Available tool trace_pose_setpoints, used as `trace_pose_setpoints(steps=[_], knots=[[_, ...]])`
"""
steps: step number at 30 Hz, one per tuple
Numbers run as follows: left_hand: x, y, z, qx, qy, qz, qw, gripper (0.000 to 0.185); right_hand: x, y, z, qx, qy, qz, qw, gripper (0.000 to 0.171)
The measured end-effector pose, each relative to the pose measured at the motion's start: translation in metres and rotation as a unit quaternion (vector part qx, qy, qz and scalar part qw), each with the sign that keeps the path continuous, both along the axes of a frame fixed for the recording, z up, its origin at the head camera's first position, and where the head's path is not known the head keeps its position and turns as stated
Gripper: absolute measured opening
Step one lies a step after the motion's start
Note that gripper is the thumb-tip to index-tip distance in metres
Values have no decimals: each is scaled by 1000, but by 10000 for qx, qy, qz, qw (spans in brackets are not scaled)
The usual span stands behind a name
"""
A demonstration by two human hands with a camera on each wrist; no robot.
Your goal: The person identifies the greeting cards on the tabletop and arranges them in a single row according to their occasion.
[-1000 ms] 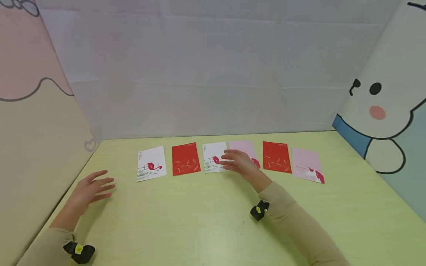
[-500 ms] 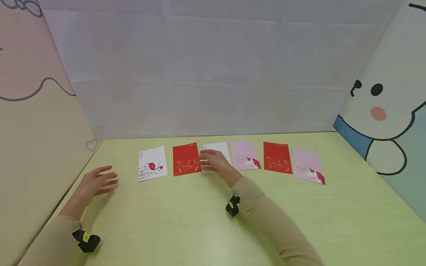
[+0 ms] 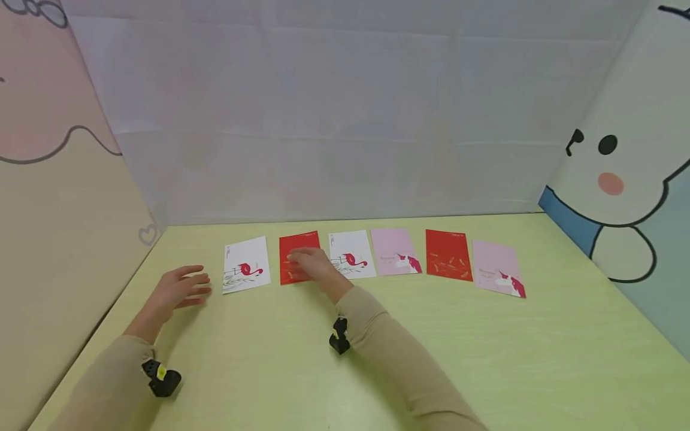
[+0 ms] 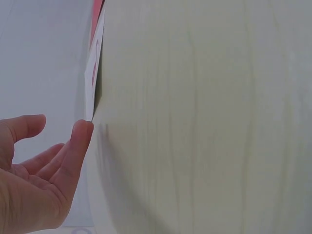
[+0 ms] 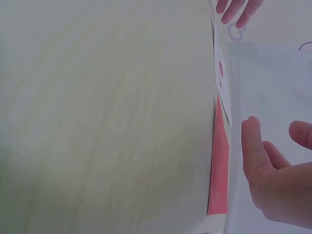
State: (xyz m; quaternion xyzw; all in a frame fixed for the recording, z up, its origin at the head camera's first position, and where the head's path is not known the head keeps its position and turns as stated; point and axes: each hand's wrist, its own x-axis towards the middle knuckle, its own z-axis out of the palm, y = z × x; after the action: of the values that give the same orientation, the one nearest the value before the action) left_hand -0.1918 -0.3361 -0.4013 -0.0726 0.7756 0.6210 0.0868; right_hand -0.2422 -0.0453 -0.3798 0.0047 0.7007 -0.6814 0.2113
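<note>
My right hand (image 3: 315,265) hovers over the left red card (image 3: 287,244) in the head view, fingers loosely bent and holding nothing. It covers part of that card's face. In the right wrist view the red card (image 5: 220,165) lies on the table beside the fingers. My left hand (image 3: 180,291) is to the left of the leftmost white flamingo card (image 3: 246,254), its fingers relaxed and spread, with nothing in it. The left wrist view has the white card (image 4: 92,73) just beyond the left fingertips. A second white flamingo card (image 3: 345,239) lies right of the covered red one.
Further right in the row lie a pink unicorn card (image 3: 390,244), another red card (image 3: 448,254) and a second pink unicorn card (image 3: 495,263). The row runs along the back of the pale wooden table (image 3: 302,371). A white sheet (image 3: 345,108) hangs behind it.
My right hand has moved left from the second white card and the pink card beside it to the left red card. My left hand has shifted right, closer to the leftmost card. The cards stay put.
</note>
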Motion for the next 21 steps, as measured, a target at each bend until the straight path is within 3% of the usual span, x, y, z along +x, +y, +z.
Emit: trace_pose_setpoints(steps=[7, 10, 17, 21], knots=[[8, 26, 15, -665, -228, -54, 9975, 58, 9, -21, -2, -87, -56, -25, 9999, 36], [7, 29, 16, -693, -330, 100, 9970, 56, 10, -27, -4, -97, -86, -24, 9999, 37], [6, 31, 16, -709, -358, 120, 9968, 56, 13, -42, -6, 441, -88, -191, 9988, 37], [7, 33, 17, -726, -392, 201, 9964, 56, 17, -46, -5, 442, -171, -192, 9987, 37]])
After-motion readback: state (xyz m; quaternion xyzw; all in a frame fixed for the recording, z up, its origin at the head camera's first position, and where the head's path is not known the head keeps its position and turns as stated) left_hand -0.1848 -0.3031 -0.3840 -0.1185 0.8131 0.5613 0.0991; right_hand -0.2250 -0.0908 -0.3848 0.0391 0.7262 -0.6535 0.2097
